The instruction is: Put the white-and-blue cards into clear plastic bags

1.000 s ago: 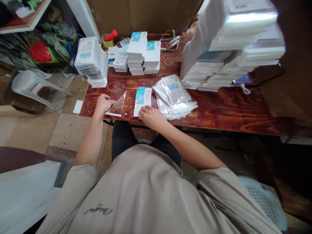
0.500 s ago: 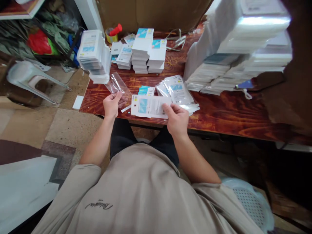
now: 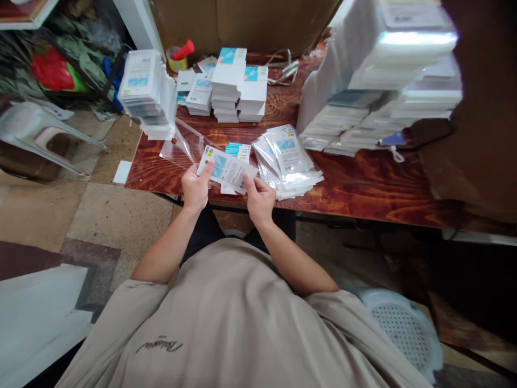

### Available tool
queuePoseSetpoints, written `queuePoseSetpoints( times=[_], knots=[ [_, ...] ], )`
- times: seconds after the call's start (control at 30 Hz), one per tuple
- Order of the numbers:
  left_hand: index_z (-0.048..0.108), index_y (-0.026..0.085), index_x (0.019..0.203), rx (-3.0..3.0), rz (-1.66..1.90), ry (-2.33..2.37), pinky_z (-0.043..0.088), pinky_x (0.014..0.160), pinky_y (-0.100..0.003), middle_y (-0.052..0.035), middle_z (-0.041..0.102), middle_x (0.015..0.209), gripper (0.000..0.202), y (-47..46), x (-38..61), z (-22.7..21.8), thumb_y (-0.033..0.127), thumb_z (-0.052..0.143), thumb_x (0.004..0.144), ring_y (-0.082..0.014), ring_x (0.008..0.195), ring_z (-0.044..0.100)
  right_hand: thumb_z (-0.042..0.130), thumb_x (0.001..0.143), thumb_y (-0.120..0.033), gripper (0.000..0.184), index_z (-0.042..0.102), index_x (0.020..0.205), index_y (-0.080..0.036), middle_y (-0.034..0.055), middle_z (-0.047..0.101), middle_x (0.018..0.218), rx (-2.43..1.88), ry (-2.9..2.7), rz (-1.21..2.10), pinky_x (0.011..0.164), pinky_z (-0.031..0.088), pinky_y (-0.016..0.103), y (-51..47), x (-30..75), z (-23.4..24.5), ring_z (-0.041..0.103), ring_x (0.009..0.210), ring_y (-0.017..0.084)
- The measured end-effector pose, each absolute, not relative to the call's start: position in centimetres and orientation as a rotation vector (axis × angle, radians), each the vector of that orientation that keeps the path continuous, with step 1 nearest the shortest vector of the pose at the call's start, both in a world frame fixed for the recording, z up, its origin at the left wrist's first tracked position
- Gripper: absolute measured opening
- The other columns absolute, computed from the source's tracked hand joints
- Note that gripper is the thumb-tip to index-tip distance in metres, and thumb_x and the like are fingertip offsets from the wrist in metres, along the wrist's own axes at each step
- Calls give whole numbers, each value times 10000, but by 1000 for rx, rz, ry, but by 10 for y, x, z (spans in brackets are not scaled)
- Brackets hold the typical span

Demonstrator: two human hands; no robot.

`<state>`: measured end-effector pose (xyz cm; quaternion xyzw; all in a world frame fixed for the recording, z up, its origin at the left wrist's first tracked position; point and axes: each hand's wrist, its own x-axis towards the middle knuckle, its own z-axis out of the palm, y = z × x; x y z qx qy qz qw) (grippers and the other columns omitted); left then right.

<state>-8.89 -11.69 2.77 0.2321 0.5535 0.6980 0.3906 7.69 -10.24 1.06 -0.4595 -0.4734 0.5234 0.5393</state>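
A white printed card (image 3: 226,169) with a blue picture is stretched between my two hands, tilted down to the right. My left hand (image 3: 196,187) pinches its left end, near the punched hole. A clear plastic bag (image 3: 181,143) spreads out behind that same hand, and its near edge is hidden by the fingers and card. The card's right end is gripped by my right hand (image 3: 260,200), thumb on top. Beneath the card lies a small pile of blue and white cards (image 3: 242,151), partly covered. Right of my hands rests a pile of bagged cards (image 3: 291,153).
A tall stack of cards (image 3: 139,89) stands at the table's left edge. White card stacks (image 3: 226,81) sit at the back, beside a tape roll (image 3: 176,63). Large stacks of bagged cards (image 3: 375,70) rise on the right of the wooden table (image 3: 363,188).
My right hand has brought the card left, and my left hand now grips its other end. The card has turned from level to slanting. The view has shifted slightly.
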Motion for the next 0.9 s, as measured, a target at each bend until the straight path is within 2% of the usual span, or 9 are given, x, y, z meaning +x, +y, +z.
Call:
queuePoseSetpoints(
  times=[0.1,0.2,0.27,0.37,0.43,0.6,0.77,0.83,0.9],
  knots=[
    [669,183,921,553,1714,1339,638,744,-331,-57,790,919,532,-121,-98,39,505,973,626,-227,855,777,736,845,-690,496,756,755,-203,13,711,699,-959,-1366,1523,569,543,302,-102,95,11,617,590,158],
    [699,173,950,535,1664,1246,652,780,-361,-75,801,971,565,-126,-98,50,467,1008,578,-246,883,782,793,804,-667,468,726,751,-207,3,684,650,-900,-1428,1581,483,486,289,-99,107,9,535,492,127],
    [729,170,983,535,1643,1201,655,759,-360,-88,808,1031,579,-131,-90,55,464,1012,571,-259,899,785,864,725,-645,465,707,847,-225,-1,696,729,-890,-1347,1506,538,527,295,-100,102,7,575,566,137],
    [758,162,999,549,1570,1190,658,728,-355,-95,810,1056,572,-141,-72,55,474,1006,589,-269,899,788,916,618,-653,664,670,1094,-260,41,729,988,-871,-1272,1442,684,602,339,-103,86,6,667,800,193],
    [775,159,1023,578,1517,1195,660,720,-353,-91,812,1045,553,-148,-64,50,469,995,623,-264,884,791,904,625,-655,736,644,1192,-264,54,715,1048,-921,-1242,1377,723,609,340,-104,77,9,671,873,206],
    [787,145,1069,697,1392,1263,653,662,-342,-97,812,1006,517,-154,-64,43,493,939,718,-230,748,779,870,704,-599,497,704,972,-214,-4,679,826,-1035,-1305,1368,638,567,293,-104,74,26,603,694,146],
    [708,148,1073,894,1136,1320,580,548,-296,-99,787,841,540,-145,-64,48,537,896,750,-205,623,730,838,740,-585,458,735,1000,-223,31,771,930,-1010,-1268,1354,694,618,337,-76,107,39,685,776,185],
    [672,176,1131,1026,1157,1434,588,612,-321,-95,785,880,506,-142,-62,46,522,846,806,-224,700,745,815,759,-559,440,727,1021,-217,50,778,963,-1090,-1255,1116,774,625,369,-50,136,38,704,822,203],
    [676,192,1145,1271,1234,1668,606,819,-390,-115,782,1017,387,-138,-62,41,453,775,876,-259,911,756,772,796,-510,458,714,1111,-183,94,774,1021,-1241,-1347,895,860,612,433,-23,167,34,715,896,242]
  ],
)
